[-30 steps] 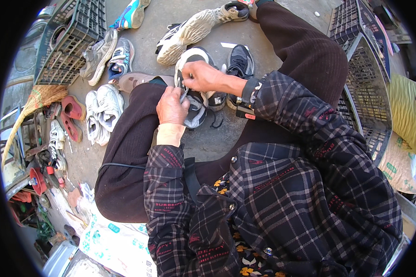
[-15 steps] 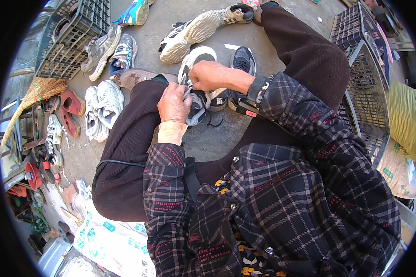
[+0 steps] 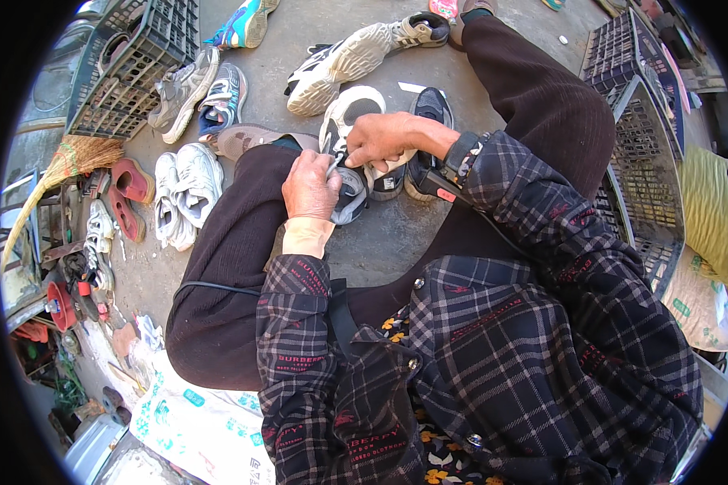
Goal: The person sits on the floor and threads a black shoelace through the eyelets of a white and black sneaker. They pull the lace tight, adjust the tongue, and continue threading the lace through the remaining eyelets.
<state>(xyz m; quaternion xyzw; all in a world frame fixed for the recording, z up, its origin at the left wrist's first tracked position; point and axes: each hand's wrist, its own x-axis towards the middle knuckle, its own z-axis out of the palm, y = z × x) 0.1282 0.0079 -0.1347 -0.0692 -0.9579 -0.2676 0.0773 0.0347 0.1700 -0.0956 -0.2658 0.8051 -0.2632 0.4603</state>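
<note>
- In the head view, the left hand (image 3: 311, 184) closes thumb and fingers on a thin pale strip (image 3: 329, 162), perhaps a lace; its exact kind is too small to tell.
- The right hand (image 3: 380, 144) bends over the same spot with fingers curled in; whether it pinches anything is hidden.
- The white and grey shoe (image 3: 356, 107) is on the ground between the person's legs, under both hands, its toe pointing away and its heel toward the person.
- A dark shoe (image 3: 430, 109) stands just to its right, partly behind the right wrist.
- Beyond these, a pale-soled shoe (image 3: 344, 69) lies tipped, its tread showing.
- To the left of the left knee stands a pair of white shoes (image 3: 188, 194), with red clogs (image 3: 129, 190) farther left.
- A grey sneaker (image 3: 184, 93) and a blue-grey shoe (image 3: 222, 99) lie near a black crate (image 3: 125, 81) at upper left.
- A straw broom (image 3: 81, 158) sits below that crate; a white sack (image 3: 190, 420) spreads at lower left.
</note>
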